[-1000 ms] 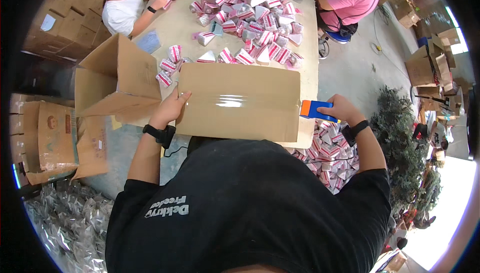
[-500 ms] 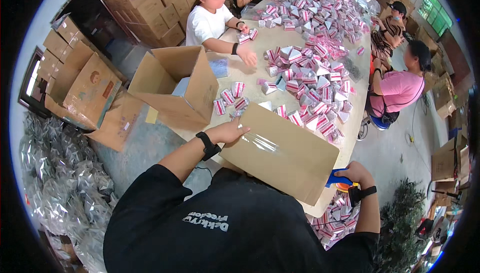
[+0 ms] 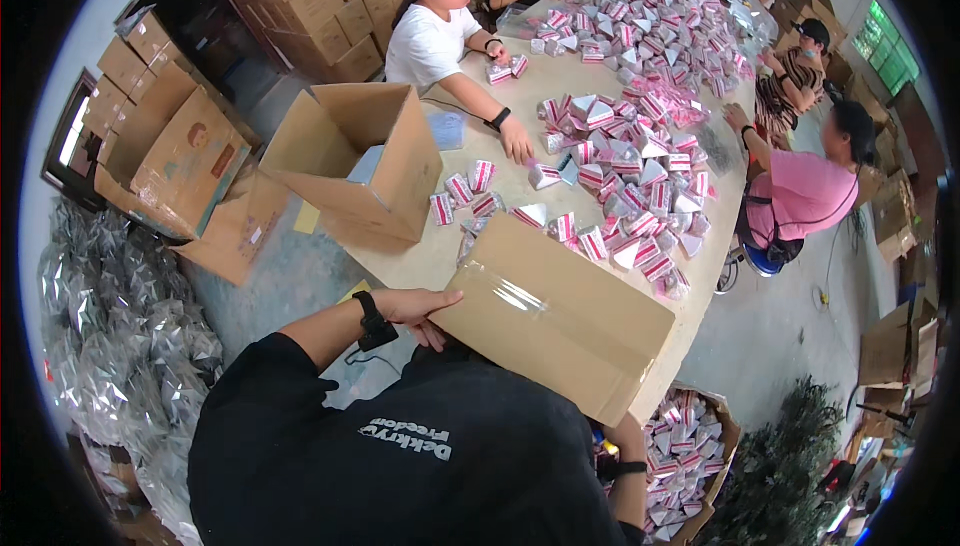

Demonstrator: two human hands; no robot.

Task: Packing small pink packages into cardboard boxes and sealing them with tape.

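Note:
A closed cardboard box [image 3: 555, 321] with clear tape across its face lies tilted in front of me, at the near end of the table. My left hand [image 3: 425, 314] grips its left corner, thumb on top and fingers curled below. Near the box's lower right corner is my right hand [image 3: 627, 434], its fingers mostly hidden by the box and my body. A bit of blue and yellow from a tape dispenser [image 3: 602, 444] shows beside that hand. Small pink-and-white wrapped packs [image 3: 480, 176] lie just beyond the box.
An open carton [image 3: 400, 196] stands on the table's left edge. Heaped wrapped packs [image 3: 640, 146] cover much of the table [image 3: 480, 96]. A carton full of packs [image 3: 690, 456] sits at lower right. Co-workers sit along both sides; one reaches toward the packs.
My left hand has slid down and left on the box. My right hand has swung left and down with the tape dispenser, now mostly hidden. A co-worker's hand has reached toward the heap.

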